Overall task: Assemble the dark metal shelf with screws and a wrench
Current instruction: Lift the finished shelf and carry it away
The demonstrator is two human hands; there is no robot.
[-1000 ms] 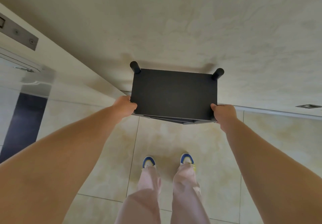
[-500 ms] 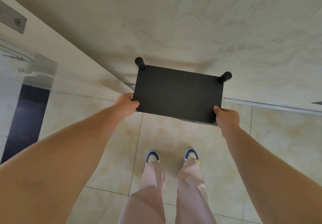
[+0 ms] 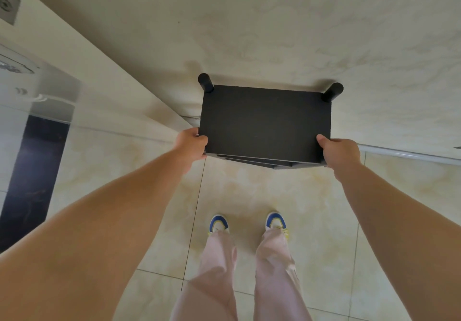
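Note:
The dark metal shelf [image 3: 264,123] is seen from above, its flat black top panel facing me and close to the marbled wall. Two round black posts stick up at its far corners. Lower tiers peek out under the near edge. My left hand [image 3: 190,146] grips the near left corner, thumb on top. My right hand [image 3: 340,154] grips the near right corner the same way. No screws or wrench are in view.
A beige marbled wall [image 3: 274,28] stands right behind the shelf, with a pale skirting strip [image 3: 409,154] at its foot. Cream floor tiles [image 3: 249,191] lie below. My feet in blue-and-white shoes [image 3: 247,223] stand just short of the shelf. A dark panel [image 3: 30,176] is at left.
The shelf, held in both hands, has levelled out from a slight tilt and its lower tiers show again under the near edge. Both grips are unchanged.

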